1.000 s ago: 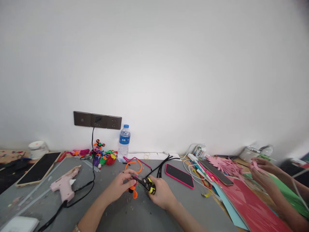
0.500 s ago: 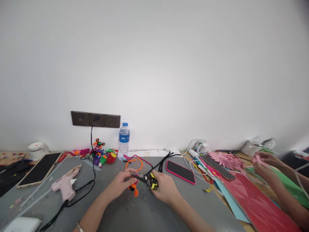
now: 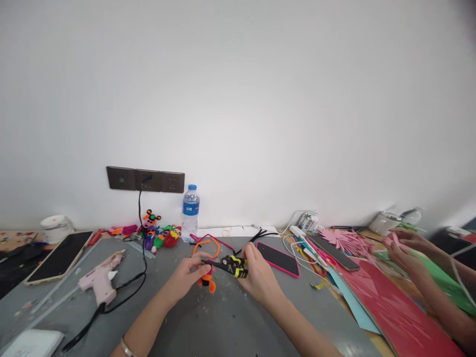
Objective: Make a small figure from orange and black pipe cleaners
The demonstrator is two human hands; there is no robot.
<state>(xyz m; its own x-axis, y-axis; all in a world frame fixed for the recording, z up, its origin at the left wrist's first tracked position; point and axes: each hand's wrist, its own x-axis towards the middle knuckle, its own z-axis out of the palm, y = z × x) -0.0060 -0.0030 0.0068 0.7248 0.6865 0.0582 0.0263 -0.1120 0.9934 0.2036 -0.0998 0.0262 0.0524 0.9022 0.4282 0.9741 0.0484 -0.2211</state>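
We pinch the small orange-and-black figure (image 3: 206,283) in our left hand (image 3: 186,278), nearest it, over the grey work surface (image 3: 178,332), while our right hand (image 3: 259,277) wraps the yellow-and-black pliers (image 3: 231,267), their long axis pointing left toward the pinch.

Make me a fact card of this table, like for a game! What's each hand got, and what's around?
Left hand: the person's left hand grips a small fuzzy orange-and-black piece
Right hand: the person's right hand holds black-and-yellow pliers, tips near the left fingers
By the wall: a water bottle with a blue cap, standing; colorful fuzzy figures beside it
Left side: a pink glue gun, lying down
Near right hand: a pink-edged phone, screen dark
Far right: another person's hands with something pink
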